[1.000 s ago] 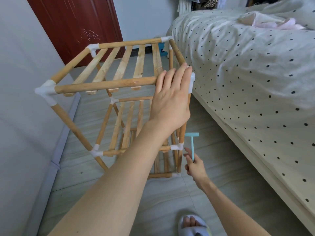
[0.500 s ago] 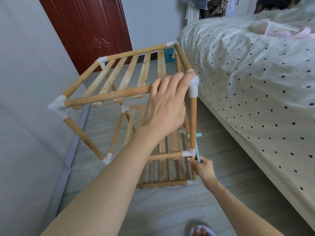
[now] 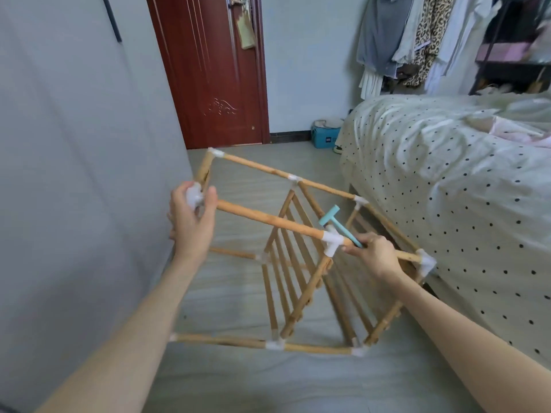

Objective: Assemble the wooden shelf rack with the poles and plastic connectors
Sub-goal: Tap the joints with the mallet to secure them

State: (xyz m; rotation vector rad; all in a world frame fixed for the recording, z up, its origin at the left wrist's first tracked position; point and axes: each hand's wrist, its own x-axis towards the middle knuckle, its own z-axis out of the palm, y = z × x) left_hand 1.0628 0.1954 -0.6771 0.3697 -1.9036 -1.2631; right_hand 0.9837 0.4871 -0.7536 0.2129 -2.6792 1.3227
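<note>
Rack (image 3: 286,263) looks light, stiff, joints perhaps loose; left hand (image 3: 190,222) curls round its corner connector (image 3: 193,196); right hand (image 3: 372,254) grips the pole beside the middle connector (image 3: 332,241), pinching the small hammer (image 3: 337,223); best held at joints.

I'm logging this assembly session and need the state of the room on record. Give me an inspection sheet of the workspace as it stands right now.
Surface: grey floor, bare around the rack.
Job's things: wooden shelf rack tipped on its side on the floor, poles joined by white plastic connectors; light blue hammer.
Clutter: blue box on the floor by the far wall.
Hands: left hand grips a corner connector; right hand holds the hammer handle against the upper pole.
Cables: nothing seen.
Surroundings: polka-dot bed on the right, red door ahead, hanging clothes, grey wall on the left.
</note>
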